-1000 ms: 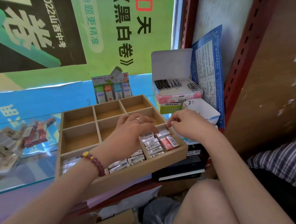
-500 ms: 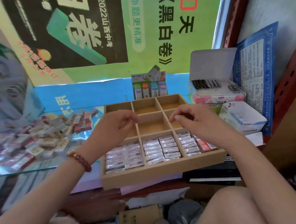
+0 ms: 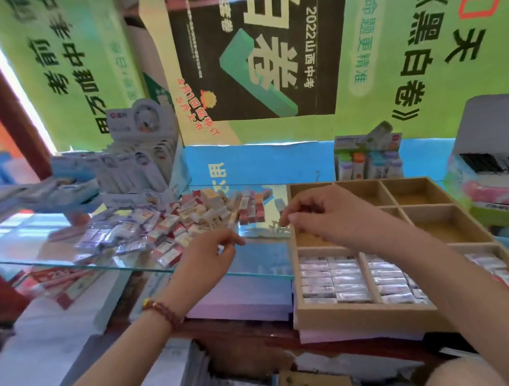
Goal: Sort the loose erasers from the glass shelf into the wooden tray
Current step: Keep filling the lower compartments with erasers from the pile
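Curling loosely, the fingers of my left hand (image 3: 212, 252) hang over the front part of the glass shelf (image 3: 62, 266), thumb and forefinger close together at the tips. I see nothing held between them, though the blur makes it hard to be sure. My right hand (image 3: 325, 215) is just beside it, over the left edge of the wooden tray (image 3: 360, 317). Its fingers are bent down and bunched, the thumb points left, and I see nothing in its grip either. The two hands are near each other but apart.

A beaded bracelet (image 3: 162, 308) sits on my left wrist. Just left of and behind the left hand, the loose erasers (image 3: 161, 231) lie in a jumbled pile on the glass. Most are in white and purple wrappers, with some red ones towards the back.

In the tray, the front compartments hold sorted erasers (image 3: 332, 279) in neat rows, and those behind them show bare wood. The tray rests on a purple paper stack (image 3: 244, 301). Behind the pile stands a white display box (image 3: 142, 162). A small rack of coloured items (image 3: 368, 158) stands behind the tray, and a green poster (image 3: 405, 43) fills the back.
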